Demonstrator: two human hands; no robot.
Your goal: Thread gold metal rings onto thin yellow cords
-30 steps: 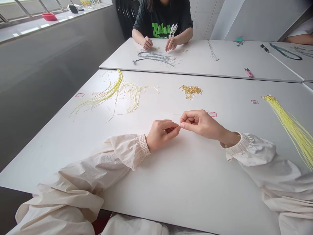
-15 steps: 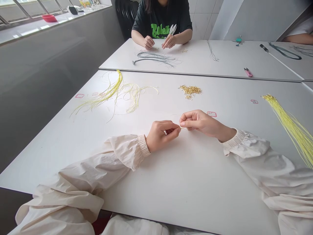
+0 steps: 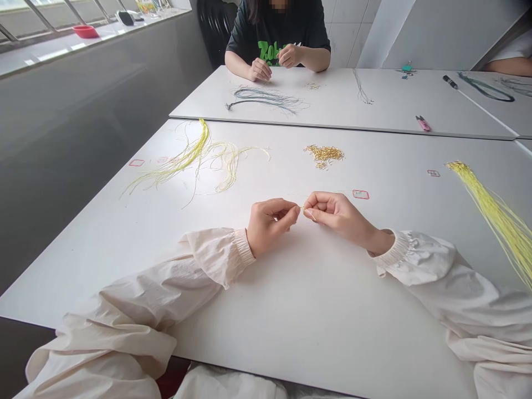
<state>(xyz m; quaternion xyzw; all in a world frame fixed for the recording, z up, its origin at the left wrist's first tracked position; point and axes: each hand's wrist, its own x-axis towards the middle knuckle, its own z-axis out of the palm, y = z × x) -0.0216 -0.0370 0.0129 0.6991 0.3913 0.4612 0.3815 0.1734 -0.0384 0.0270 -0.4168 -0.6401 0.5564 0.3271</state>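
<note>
My left hand (image 3: 272, 224) and my right hand (image 3: 341, 220) nearly meet above the white table, each closed in a fingertip pinch. Between the fingertips shows a tiny gold-yellow piece (image 3: 302, 208), too small to make out fully; the left fingertips pinch its near end. A thin pale thread (image 3: 311, 216) loops out from the right thumb and forefinger. Beyond the hands lies a pile of small gold metal findings (image 3: 326, 155). To the left, loose yellow threads (image 3: 199, 147) spread out from a gathered bundle.
At the right lies a bundle of yellow threads (image 3: 490, 208) with gold ends. Red-edged labels (image 3: 361, 194) are stuck on the table. Across the seam, a co-worker's hands (image 3: 291, 55) work above grey cords (image 3: 266, 100). Pink thread snips (image 3: 423, 123) lie there too.
Both hands have shifted slightly left, their fingertips now a little apart. A loop of thread now shows at the right fingers. The co-worker's hand on the right side has risen.
</note>
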